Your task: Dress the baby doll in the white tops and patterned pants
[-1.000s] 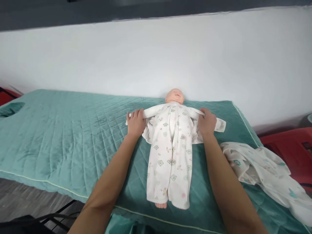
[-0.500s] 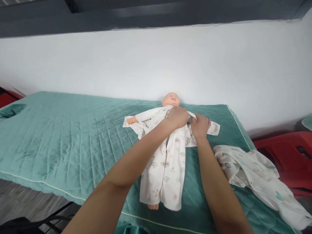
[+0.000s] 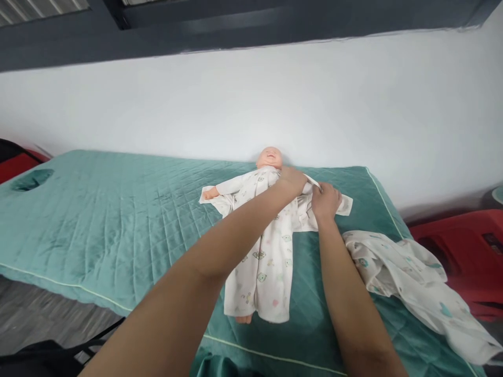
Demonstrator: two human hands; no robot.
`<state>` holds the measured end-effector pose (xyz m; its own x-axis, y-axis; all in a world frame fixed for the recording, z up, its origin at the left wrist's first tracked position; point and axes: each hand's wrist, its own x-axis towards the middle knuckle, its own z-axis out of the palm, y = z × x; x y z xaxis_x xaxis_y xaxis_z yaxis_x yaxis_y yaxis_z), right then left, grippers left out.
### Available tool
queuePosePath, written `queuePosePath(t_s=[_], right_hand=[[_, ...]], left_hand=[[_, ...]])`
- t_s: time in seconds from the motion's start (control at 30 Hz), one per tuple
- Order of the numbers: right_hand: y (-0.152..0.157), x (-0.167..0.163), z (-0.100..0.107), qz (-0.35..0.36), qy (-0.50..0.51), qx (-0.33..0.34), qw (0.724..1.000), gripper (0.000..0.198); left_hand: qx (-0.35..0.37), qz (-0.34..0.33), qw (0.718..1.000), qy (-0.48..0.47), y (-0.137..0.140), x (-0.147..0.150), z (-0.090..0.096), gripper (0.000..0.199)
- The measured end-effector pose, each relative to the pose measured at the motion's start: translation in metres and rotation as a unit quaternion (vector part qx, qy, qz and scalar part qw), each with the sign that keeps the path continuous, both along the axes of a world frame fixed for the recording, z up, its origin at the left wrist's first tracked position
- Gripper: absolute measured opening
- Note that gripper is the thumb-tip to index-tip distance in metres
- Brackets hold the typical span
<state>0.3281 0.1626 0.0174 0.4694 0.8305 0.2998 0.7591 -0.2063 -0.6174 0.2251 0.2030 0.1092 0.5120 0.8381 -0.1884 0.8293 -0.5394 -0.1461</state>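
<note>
while the baby doll (image 3: pixel 270 157) lies mid-frame, its white sleeve (image 3: pixel 312 181) is pinched

right of centre, the right hand (image 3: pixel 327 200) grasps that sleeve between its fingers; the left hand (image 3: pixel 294 180) covers the doll's shoulder, grip unclear. a crumpled printed cloth (image 3: pixel 412 283) lies lower right.

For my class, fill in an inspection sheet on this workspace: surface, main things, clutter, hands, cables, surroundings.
Surface: green quilted bed cover, hole at left.
Main things: doll lying face up in a patterned suit.
Clutter: crumpled cloth at the right edge.
Grip: right hand pinches white fabric; left hand over the doll's upper body, fingers mostly hidden.
Cables: thin dark strand, lower left; cable or strap unclear.
Surroundings: white wall, red seat, grey floor.
</note>
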Motion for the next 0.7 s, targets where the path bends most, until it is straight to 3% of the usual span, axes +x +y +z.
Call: queuePosePath(t_s=[0.23,0.4,0.7], right_hand=[[0.001,-0.003,-0.003,0.001,-0.015,-0.008,1.0,0.034],[0.002,-0.001,-0.002,0.001,-0.013,0.004,1.0,0.035],[0.004,0.008,-0.002,-0.013,0.05,0.024,0.998,0.037]], left_hand=[[-0.011,-0.034,0.999,-0.006,0.004,0.018,-0.018,0.035],[0.028,-0.057,0.998,-0.019,0.008,0.016,-0.028,0.041],[0.072,-0.056,0.996,-0.002,0.003,0.004,-0.01,0.04]])
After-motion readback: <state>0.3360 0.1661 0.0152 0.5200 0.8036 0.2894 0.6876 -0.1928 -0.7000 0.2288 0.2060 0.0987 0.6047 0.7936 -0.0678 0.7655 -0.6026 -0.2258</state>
